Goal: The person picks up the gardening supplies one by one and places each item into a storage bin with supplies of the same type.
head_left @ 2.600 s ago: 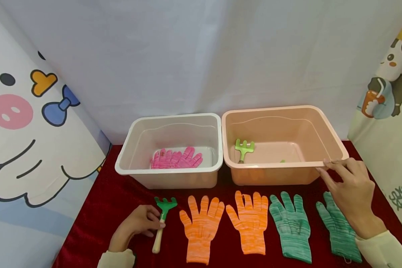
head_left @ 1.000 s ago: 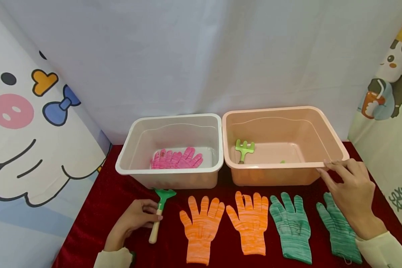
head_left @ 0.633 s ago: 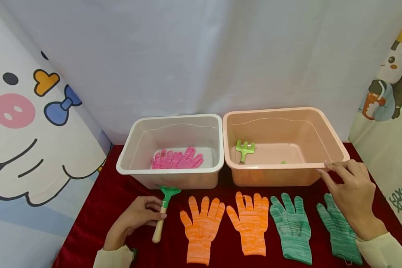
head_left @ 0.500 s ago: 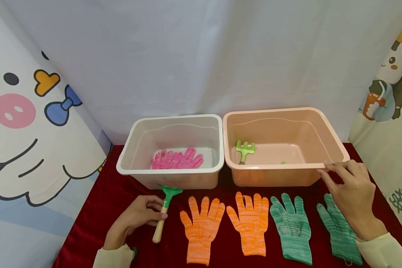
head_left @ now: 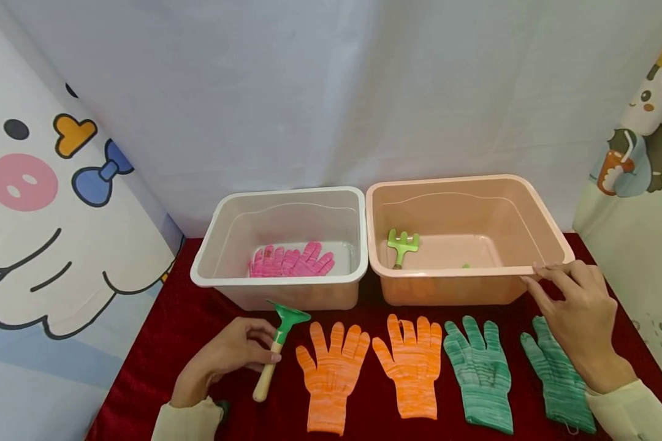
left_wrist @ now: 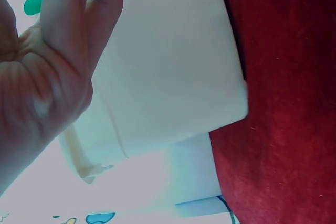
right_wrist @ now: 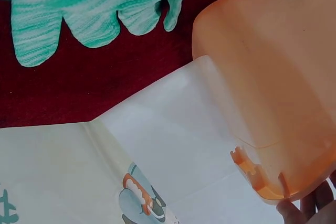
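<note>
My left hand pinches a small hand rake by its wooden handle, near the green head. The rake tilts to the right, its head close in front of the white bin. In the left wrist view, green tines show beyond the fingers. My right hand pinches the front right rim of the peach bin, thumb below and fingers on top. The right wrist view shows those fingertips at the bin's edge. A light green rake lies inside the peach bin.
Pink gloves lie in the white bin. Two orange gloves and two green gloves lie in a row on the red cloth, in front of the bins. A pale curtain hangs behind.
The rake, first lying along the cloth with its tines spread flat in view, now tilts in my left hand and has shifted right. My right hand keeps its hold on the rim.
</note>
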Tool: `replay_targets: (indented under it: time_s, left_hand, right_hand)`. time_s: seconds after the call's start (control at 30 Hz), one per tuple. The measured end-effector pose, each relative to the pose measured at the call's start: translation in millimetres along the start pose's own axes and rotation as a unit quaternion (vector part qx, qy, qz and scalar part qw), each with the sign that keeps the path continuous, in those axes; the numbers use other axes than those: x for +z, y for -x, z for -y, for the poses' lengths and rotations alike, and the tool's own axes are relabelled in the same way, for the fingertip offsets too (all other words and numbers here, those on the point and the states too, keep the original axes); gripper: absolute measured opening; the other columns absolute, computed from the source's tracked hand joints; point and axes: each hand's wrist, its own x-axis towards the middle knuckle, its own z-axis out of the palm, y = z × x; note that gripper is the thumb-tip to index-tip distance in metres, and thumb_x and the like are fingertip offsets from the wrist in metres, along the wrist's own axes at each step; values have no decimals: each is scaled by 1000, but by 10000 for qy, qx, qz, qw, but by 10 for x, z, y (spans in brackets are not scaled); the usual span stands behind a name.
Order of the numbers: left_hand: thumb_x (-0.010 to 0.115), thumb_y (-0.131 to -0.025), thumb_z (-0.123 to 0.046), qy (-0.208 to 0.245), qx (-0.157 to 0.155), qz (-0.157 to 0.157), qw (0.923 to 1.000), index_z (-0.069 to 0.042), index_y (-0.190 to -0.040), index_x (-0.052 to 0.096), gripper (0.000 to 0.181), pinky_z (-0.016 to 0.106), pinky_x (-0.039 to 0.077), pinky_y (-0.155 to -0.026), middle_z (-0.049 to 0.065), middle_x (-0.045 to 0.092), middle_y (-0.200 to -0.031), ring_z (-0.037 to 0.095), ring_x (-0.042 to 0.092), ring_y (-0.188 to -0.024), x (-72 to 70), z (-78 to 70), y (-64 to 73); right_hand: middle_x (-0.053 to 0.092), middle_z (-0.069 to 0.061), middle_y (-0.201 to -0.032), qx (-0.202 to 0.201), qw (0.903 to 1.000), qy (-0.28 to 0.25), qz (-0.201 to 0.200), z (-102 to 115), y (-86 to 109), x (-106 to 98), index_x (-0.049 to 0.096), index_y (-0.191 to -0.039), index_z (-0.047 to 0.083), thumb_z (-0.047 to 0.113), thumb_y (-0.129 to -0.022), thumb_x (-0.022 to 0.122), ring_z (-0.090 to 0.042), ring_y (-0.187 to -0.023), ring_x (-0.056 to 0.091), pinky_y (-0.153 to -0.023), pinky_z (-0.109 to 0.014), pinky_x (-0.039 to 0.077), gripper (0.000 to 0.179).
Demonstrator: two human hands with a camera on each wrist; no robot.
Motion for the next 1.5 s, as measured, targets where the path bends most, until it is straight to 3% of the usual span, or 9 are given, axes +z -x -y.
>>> replay_targets:
  time_s: [0.43, 0.7, 0.97, 1.23, 1.5]
  left_hand:
    - [76, -76, -8, -186, 344, 338, 9987, 6, -101, 60, 33, 45, 54, -64, 18, 61, -88, 30, 66, -74, 75, -285, 15]
    - [75, -77, -5, -406, 552, 309, 9972, 7, -101, 60, 31, 43, 55, -63, 18, 60, -90, 29, 66, -74, 120, -483, 8]
    - [75, -77, -5, -594, 955, 373, 9930, 7, -100, 60, 30, 42, 55, -65, 20, 61, -92, 30, 67, -75, 126, -653, -70]
    - [75, -76, -6, -654, 1010, 246, 9924, 5, -102, 59, 31, 41, 55, -66, 18, 62, -90, 27, 66, -78, 158, -829, -150]
    - [75, -76, -5, -829, 1328, 141, 9876, 4, -103, 59, 32, 38, 55, -67, 18, 59, -93, 25, 64, -77, 201, -1004, -298]
  right_hand:
    - [57, -17, -78, -22, 9999, 118, -76, -2, -12, 24, 72, -82, 1, 58, -84, 56, -40, -73, 50, -58, -56, 44, 59]
    - [58, -17, -80, -13, 9999, 108, -6, -8, 2, 14, 72, -84, 1, 58, -84, 55, -39, -75, 51, -59, -57, 44, 59]
    - [58, -17, -79, -12, 9999, 138, -63, -22, 4, 34, 72, -83, 1, 61, -84, 53, -39, -74, 51, -59, -57, 44, 63]
    - [57, -16, -79, 8, 9999, 157, -26, -10, 7, 24, 72, -82, 1, 59, -84, 55, -39, -74, 51, -59, -57, 45, 61]
    - [58, -17, -79, 44, 9999, 163, -16, -22, 11, 28, 72, -84, 1, 61, -84, 54, -38, -74, 50, -60, -58, 45, 63]
